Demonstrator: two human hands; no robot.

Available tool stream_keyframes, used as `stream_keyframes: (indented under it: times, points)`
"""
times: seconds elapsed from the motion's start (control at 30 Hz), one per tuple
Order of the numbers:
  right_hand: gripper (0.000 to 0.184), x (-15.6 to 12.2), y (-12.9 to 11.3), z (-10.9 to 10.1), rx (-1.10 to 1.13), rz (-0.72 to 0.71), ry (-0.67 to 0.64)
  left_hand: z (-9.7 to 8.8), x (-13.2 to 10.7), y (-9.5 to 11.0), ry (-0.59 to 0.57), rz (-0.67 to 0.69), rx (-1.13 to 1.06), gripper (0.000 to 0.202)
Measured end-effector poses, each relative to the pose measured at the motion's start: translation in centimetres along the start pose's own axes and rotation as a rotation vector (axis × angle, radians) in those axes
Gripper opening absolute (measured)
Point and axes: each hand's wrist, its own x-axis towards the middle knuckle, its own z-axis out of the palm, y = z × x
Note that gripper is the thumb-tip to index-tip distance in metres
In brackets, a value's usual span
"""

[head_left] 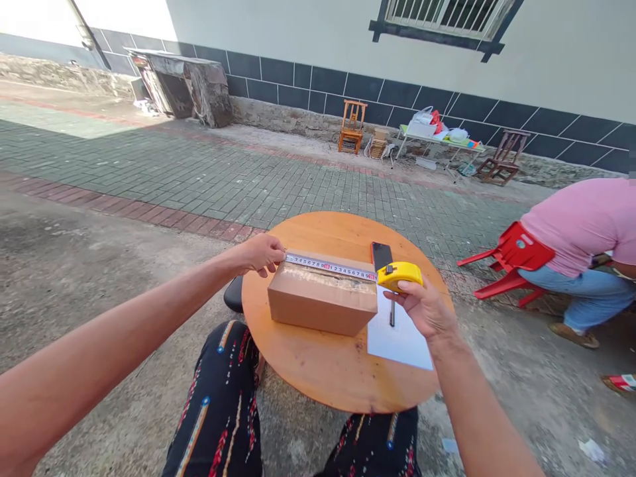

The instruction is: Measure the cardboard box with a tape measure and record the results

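Note:
A brown cardboard box (318, 305) lies on a round wooden table (318, 371). A measuring tape blade (330, 266) is stretched along the box's far top edge. My left hand (261, 253) pinches the blade's end at the box's left corner. My right hand (422, 308) grips the yellow tape measure case (400, 273) at the box's right corner. A sheet of white paper (397, 338) with a pen (392, 313) on it lies right of the box. A dark phone (381, 254) rests behind the case.
A person in a pink shirt (581, 225) sits on a red plastic chair (511, 262) to the right. A wooden chair (352, 126), a cluttered low table (440, 140) and another chair (503, 158) stand by the far wall. My patterned trousers (218, 404) are under the table.

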Motion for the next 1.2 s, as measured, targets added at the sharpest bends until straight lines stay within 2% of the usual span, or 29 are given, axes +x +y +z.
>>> stream_keyframes:
  times: [0.3, 0.53, 0.67, 0.77, 0.9, 0.97, 1.07, 1.2]
  points:
    - [0.042, -0.8, -0.5, 1.5, -0.104, -0.149, 0.058, 0.4, 0.1, -0.7, 0.031, 0.005, -0.054, 0.006]
    - [0.048, -2.6, -2.3, 5.5, -0.197, -0.320, 0.098, 0.7, 1.1, -3.3, 0.105, 0.060, -0.228, 0.011]
    - [0.049, -3.0, -2.2, 7.4, -0.188, -0.342, 0.099, -0.3, 0.4, -3.9, 0.098, 0.103, -0.415, 0.023]
    - [0.047, -3.8, -1.9, 8.3, -0.256, -0.335, 0.102, -1.5, -0.6, -2.9, 0.049, 0.137, -0.521, 0.029]
    - [0.046, -6.6, -1.0, 9.3, -0.576, -0.357, 0.131, -2.2, -0.6, -0.4, 0.006, 0.188, -0.548, 0.027]
    - [0.047, -8.2, -0.4, 9.8, -0.700, -0.389, 0.189, -1.7, 0.2, 1.2, -0.014, 0.212, -0.515, 0.022]
    - [0.055, -10.2, 1.0, 10.5, -0.707, -0.403, 0.271, -0.3, 1.9, 3.2, -0.058, 0.240, -0.409, 0.017]
    - [0.071, -11.7, 2.9, 11.7, -0.630, -0.292, 0.284, 2.0, 4.0, 4.9, -0.120, 0.263, -0.216, 0.018]
